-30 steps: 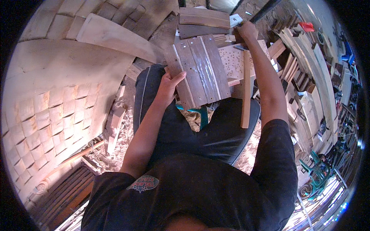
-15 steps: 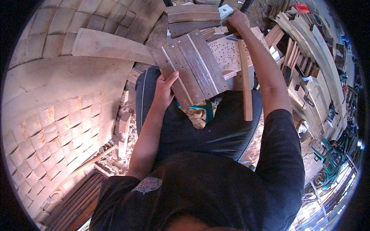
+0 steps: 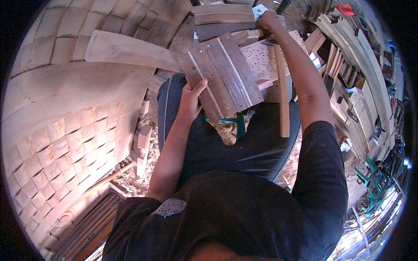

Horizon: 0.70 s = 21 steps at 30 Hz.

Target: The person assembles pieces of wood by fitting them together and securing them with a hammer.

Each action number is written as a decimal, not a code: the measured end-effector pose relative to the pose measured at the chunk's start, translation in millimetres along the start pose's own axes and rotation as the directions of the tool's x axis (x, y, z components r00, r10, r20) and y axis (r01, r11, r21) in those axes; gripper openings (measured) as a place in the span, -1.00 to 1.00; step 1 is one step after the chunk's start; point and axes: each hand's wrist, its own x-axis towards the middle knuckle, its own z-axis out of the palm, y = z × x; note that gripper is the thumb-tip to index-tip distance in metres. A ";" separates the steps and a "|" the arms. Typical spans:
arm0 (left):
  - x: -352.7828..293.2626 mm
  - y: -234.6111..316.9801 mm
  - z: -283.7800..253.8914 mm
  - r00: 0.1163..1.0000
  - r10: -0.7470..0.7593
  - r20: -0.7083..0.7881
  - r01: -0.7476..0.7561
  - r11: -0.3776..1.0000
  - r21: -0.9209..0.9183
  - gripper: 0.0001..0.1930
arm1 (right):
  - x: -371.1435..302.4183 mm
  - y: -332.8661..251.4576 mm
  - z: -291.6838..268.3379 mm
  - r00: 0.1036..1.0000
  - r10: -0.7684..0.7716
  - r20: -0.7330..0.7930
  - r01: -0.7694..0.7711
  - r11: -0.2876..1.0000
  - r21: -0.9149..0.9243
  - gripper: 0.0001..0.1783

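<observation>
My left hand (image 3: 193, 98) grips the lower left edge of a dark brown wooden panel (image 3: 213, 69), thumb on top. Two pale lines run along the panel, and small holes dot its face. It is tilted above my lap. At the far end, my right hand (image 3: 271, 22) reaches beside a small white box (image 3: 260, 10); its fingers are curled down and mostly hidden, and I cannot see what is in them. Under my right forearm lies a light wooden strip (image 3: 282, 95), next to a pale board with many holes (image 3: 257, 61).
More brown boards (image 3: 224, 16) lie stacked at the far end. A long pale plank (image 3: 130, 50) stretches left of the panel. Leaning wood pieces (image 3: 352, 82) crowd the right side. A large carved board (image 3: 65, 148) stands at the left, and shavings (image 3: 139, 182) cover the floor there.
The whole scene has shifted slightly to the right in the view. My left hand keeps hold of the panel, and my right hand is still at the white box, with its fingers lower over it.
</observation>
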 end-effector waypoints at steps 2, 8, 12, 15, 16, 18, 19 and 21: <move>0.0 -1.9 -4.6 1.000 0.010 -0.007 -0.010 1.000 -0.018 -0.62 | -11.2 -16.3 -13.9 0.996 0.092 -0.017 -0.089 0.989 0.121 -0.58; -1.3 2.2 8.0 1.000 -0.001 0.004 0.001 1.000 -0.004 -0.63 | -24.6 5.4 -23.8 0.974 0.216 -0.064 -0.203 0.965 0.163 -0.63; 0.1 0.9 4.3 1.000 0.011 -0.006 -0.011 1.000 -0.015 -0.66 | -26.8 5.1 -33.4 0.979 0.205 -0.005 -0.204 0.973 0.110 -0.64; 0.4 0.0 4.7 1.000 0.005 0.004 -0.005 1.000 -0.002 -0.62 | -21.0 17.1 -37.9 0.974 0.226 -0.019 -0.221 0.963 0.151 -0.64; 0.5 0.1 5.2 1.000 0.005 0.005 -0.005 1.000 -0.002 -0.62 | -21.0 21.2 -36.8 0.974 0.227 -0.020 -0.222 0.963 0.150 -0.64; 0.5 0.5 5.5 1.000 -0.010 -0.014 0.010 1.000 0.002 -0.59 | -21.8 25.3 -33.5 0.957 0.269 -0.109 -0.244 0.949 0.197 -0.62; 0.9 0.0 4.1 1.000 -0.009 -0.016 0.009 1.000 0.000 -0.59 | -22.7 25.3 -31.2 0.958 0.266 -0.108 -0.242 0.950 0.196 -0.62; 1.5 0.6 2.1 0.999 -0.027 -0.027 0.027 1.000 -0.005 -0.57 | -24.8 24.3 -27.5 0.957 0.192 -0.220 -0.143 0.965 0.218 -0.59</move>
